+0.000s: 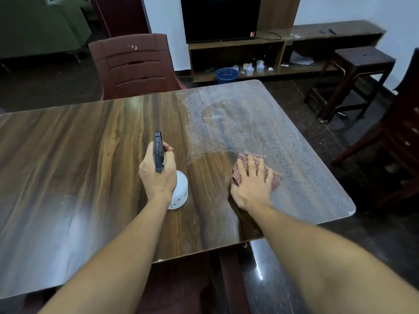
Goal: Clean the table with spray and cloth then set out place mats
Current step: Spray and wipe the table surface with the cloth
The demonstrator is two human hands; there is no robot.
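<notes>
The left hand point(158, 171) is closed around the spray bottle point(179, 191) at the desk's point(68, 155) centre; the right hand point(254, 180) lies flat and open, pressing the cloth point(275, 180) at 3 o'clock; wet spray covers the desk toward 1 o'clock, partly wiped; the rest looks undone; no place mats in view.

A home living-dining room: wooden dining table point(68, 155), chair point(133, 66), television point(220, 17), sofa point(38, 26).
</notes>
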